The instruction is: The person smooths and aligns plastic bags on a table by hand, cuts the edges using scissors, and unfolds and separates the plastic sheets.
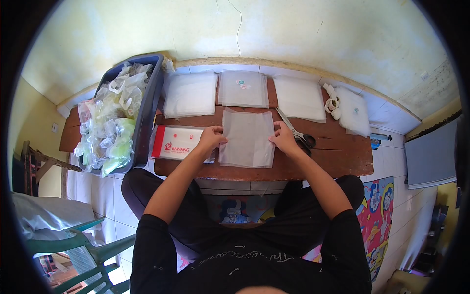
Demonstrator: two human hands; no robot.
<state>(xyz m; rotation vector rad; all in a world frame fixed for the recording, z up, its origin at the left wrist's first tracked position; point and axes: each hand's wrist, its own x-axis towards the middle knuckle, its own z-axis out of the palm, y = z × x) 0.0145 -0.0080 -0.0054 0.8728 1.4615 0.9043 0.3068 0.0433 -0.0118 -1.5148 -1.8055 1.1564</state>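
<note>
A clear, flat plastic bag (246, 139) lies on the wooden bench in front of me. My left hand (212, 138) pinches its left edge between thumb and fingers. On the opposite side my right hand (285, 138) has the right edge pinched the same way. Under my left forearm is a white and red "BAWANG" plastic packet (171, 147), partly covered by the arm. Scissors with black handles (296, 131) rest just beyond my right hand, blades pointing away from me.
Along the back of the bench (338, 164) lie stacks of clear bags, including a left stack (190, 95), a middle stack (243, 89) and a right stack (299, 98). White rolls (332, 103) sit near another stack (354, 111). A dark blue tub (152, 93) overflows with plastic bags.
</note>
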